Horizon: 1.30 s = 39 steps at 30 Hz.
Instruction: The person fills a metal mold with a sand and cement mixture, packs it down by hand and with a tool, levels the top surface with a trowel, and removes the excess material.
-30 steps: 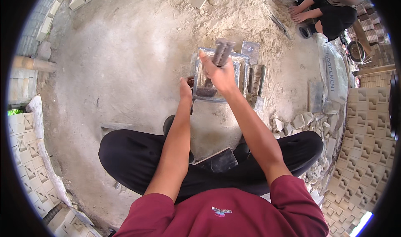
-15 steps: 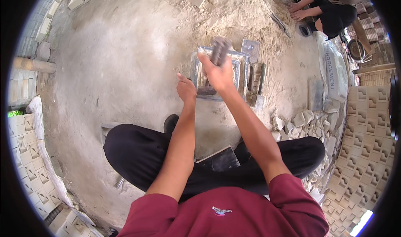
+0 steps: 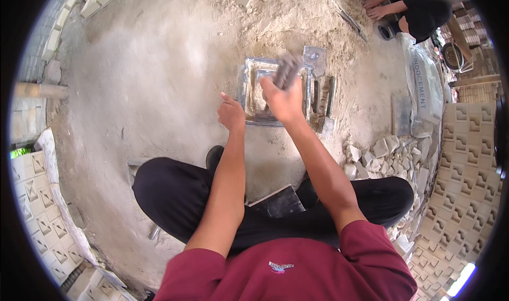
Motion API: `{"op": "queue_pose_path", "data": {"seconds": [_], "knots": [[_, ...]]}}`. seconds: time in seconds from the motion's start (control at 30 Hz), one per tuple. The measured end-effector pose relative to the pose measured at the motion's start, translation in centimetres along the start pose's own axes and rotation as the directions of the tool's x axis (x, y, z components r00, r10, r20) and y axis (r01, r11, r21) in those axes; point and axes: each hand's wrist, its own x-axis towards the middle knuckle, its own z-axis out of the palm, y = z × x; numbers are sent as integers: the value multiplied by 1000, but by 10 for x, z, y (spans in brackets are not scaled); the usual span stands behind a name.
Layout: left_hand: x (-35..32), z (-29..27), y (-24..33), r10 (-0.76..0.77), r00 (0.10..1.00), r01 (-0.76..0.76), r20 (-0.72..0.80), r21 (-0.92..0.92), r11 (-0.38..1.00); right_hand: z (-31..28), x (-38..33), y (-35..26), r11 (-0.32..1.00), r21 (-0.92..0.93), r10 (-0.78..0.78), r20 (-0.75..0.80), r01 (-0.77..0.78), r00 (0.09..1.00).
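Note:
I sit cross-legged on a dusty cement floor. A square metal mould frame (image 3: 249, 83) lies flat in front of me, with pale sandy mix inside it. My right hand (image 3: 282, 100) is raised over the frame, shut on a grey block-like tool (image 3: 288, 68) that is blurred by motion. My left hand (image 3: 231, 112) hovers just left of the frame's near corner, fingers loosely curled, holding nothing.
Metal mould parts (image 3: 322, 97) lie right of the frame. Broken tile pieces (image 3: 379, 150) are heaped at my right knee, a dark slab (image 3: 278, 201) lies between my legs. Patterned tiles (image 3: 466, 163) are stacked right and left (image 3: 32, 205). Another person (image 3: 411, 6) crouches far right beside a cement sack (image 3: 424, 86).
My left hand has let go of the frame and moved left, clear of it. My right hand stays over the frame with the tool; the view has shifted slightly.

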Motion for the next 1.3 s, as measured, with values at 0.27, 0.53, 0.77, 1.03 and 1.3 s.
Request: {"op": "queue_pose_path", "data": {"seconds": [0.27, 0.53, 0.77, 1.03, 1.3], "knots": [[0, 1, -2, -46, 999, 47, 19, -24, 999, -12, -7, 11, 998, -14, -58, -43, 57, 997], [-2, 9, -14, -182, 983, 182, 27, -285, 941, 6, -9, 16, 999, 45, -27, -10, 27, 1000], [-3, 6, -1, -124, 991, 131, 55, -152, 980, 14, 15, 3, 999, -18, -31, 142, 34, 989], [-7, 1, -1, -34, 999, 33, -6, -142, 989, -20, 11, 7, 989, -135, 86, 169, -63, 982], [0, 4, -2, 85, 995, -86, 60, 16, 996, -38, 10, 14, 991, -126, 67, 103, -54, 992]]}}
